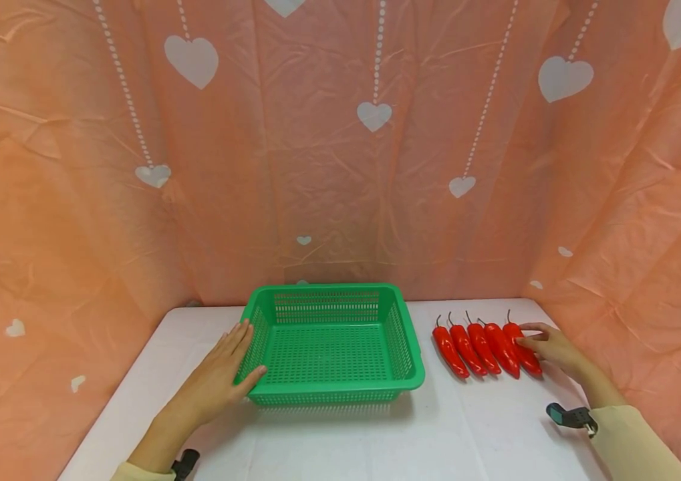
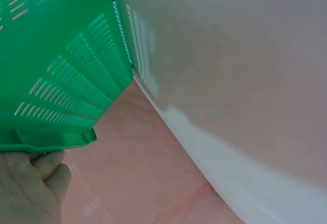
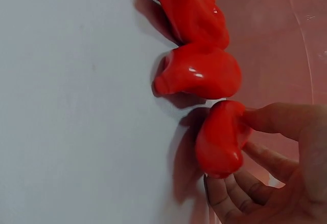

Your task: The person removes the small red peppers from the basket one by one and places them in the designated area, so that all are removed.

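Note:
A green plastic basket (image 1: 328, 387) with slotted sides stands on the white table. My left hand (image 1: 220, 367) rests at its left rim, fingers straight along the edge and the thumb reaching over the near corner; the left wrist view shows this hand (image 2: 30, 188) against the rim. To the right of the basket, several red chili peppers (image 1: 450, 353) lie side by side, stems pointing away from me. With thumb and fingers, my right hand (image 1: 557, 347) grips the rightmost chili pepper (image 3: 219, 142), whose neighbour (image 3: 204, 73) lies right beside it.
White cloth (image 1: 472, 427) covers the table. Orange sheets (image 1: 328, 200) with white hearts hang close behind it and along both sides. A small dark camera device (image 1: 570, 415) sits on the right wrist, and another (image 1: 185, 462) on the left.

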Demonstrator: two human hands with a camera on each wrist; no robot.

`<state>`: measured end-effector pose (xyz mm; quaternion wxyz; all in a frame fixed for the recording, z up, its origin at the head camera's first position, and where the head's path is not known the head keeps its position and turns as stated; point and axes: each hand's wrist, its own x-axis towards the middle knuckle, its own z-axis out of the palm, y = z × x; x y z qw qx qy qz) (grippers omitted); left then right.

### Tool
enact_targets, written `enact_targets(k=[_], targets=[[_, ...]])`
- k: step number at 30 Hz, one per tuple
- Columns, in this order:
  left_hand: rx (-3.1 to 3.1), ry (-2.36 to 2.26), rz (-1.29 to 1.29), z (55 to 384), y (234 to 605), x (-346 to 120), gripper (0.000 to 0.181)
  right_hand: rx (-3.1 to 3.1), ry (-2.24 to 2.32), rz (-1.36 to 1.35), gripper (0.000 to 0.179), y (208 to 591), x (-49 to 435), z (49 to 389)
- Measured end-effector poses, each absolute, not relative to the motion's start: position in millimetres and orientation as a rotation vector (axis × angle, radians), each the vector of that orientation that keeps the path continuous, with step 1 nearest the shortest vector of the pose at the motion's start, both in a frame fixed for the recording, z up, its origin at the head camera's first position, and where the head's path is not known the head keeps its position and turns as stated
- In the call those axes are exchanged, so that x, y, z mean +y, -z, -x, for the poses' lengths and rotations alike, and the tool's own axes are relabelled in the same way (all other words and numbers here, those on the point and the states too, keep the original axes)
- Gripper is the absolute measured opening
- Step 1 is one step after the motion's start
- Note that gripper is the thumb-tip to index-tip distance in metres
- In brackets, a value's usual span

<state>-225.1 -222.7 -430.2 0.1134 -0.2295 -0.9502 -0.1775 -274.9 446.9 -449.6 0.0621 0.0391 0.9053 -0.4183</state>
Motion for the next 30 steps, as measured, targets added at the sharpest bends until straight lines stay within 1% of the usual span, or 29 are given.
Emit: enact_targets(k=[12,23,30], targets=[[-2.775,0.504,0.679,226,429,-225,0.083,2.730,1.264,-0.111,0.069,451,452,274],[-2.790,0.568,0.664,227,426,-226,0.084,2.785,1.268,-0.050,0.061,441,454,268],[-2.756,0.481,0.683,228,426,-225,0.084,2.916,1.221,0.083,0.055,427,440,256]])
